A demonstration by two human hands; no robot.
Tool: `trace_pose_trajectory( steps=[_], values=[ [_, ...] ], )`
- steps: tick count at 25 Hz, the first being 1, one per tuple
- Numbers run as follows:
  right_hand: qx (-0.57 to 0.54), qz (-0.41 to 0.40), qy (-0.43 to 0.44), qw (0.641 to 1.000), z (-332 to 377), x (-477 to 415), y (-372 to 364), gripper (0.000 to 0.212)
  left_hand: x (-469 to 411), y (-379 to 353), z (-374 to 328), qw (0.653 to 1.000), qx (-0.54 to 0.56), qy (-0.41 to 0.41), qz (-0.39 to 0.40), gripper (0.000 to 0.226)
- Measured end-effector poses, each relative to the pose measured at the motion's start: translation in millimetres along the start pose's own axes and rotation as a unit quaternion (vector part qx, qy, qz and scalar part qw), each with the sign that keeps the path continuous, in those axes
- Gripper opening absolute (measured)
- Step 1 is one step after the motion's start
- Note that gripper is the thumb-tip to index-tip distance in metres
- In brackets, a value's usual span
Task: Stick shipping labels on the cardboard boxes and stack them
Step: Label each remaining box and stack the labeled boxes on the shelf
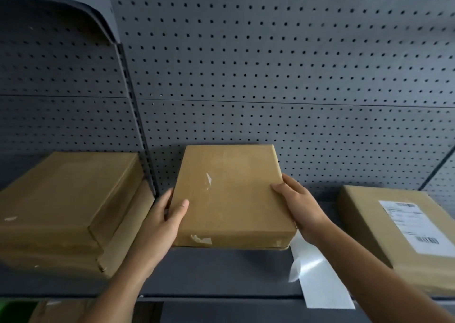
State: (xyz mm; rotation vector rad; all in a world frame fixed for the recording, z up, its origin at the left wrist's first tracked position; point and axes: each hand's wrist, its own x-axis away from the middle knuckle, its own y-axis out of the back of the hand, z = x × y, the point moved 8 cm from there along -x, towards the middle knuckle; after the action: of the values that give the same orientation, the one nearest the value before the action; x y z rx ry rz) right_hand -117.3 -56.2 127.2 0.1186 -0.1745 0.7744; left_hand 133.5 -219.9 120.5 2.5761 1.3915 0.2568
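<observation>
Dark pegboard backs a grey shelf, where an unlabelled box sits in the middle, held at both sides. The left hand and right hand each have their grip closed round an edge, thumb on top; whether the box rests on the shelf I cannot tell. A stack of boxes stands to the left and a labelled box to the right. A white sheet overhangs the shelf edge under the right forearm, so a careless sweep could knock it off. Stacking this box now would likely leave it without a label.
</observation>
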Motion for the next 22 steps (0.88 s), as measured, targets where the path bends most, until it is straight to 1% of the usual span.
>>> trace_pose_trajectory(
  steps=[2, 5, 6, 13, 18, 22],
  values=[
    [-0.002, -0.001, -0.018, 1.000, -20, -5, 3, 0.025, -1, -6, 14, 1.000, -0.015, 0.012, -0.009, 0.024],
    [-0.012, 0.004, -0.039, 0.999, -48, -14, 1, 0.036, -1, -11, 35, 0.998, -0.056, 0.018, -0.014, 0.050],
    [-0.014, 0.006, -0.045, 0.999, -56, -16, 0, 0.037, -1, -10, 42, 0.997, -0.068, 0.027, -0.017, 0.054],
    [-0.020, 0.013, -0.075, 0.997, -93, -24, -14, 0.033, -4, -6, 73, 0.991, -0.115, 0.067, -0.028, 0.059],
    [-0.005, 0.017, -0.083, 0.996, -111, -26, -17, 0.039, -6, -6, 89, 0.985, -0.154, 0.076, -0.020, 0.064],
    [0.005, 0.017, -0.069, 0.997, -112, -26, -16, 0.040, -7, -5, 96, 0.983, -0.164, 0.075, -0.018, 0.066]
  ],
)
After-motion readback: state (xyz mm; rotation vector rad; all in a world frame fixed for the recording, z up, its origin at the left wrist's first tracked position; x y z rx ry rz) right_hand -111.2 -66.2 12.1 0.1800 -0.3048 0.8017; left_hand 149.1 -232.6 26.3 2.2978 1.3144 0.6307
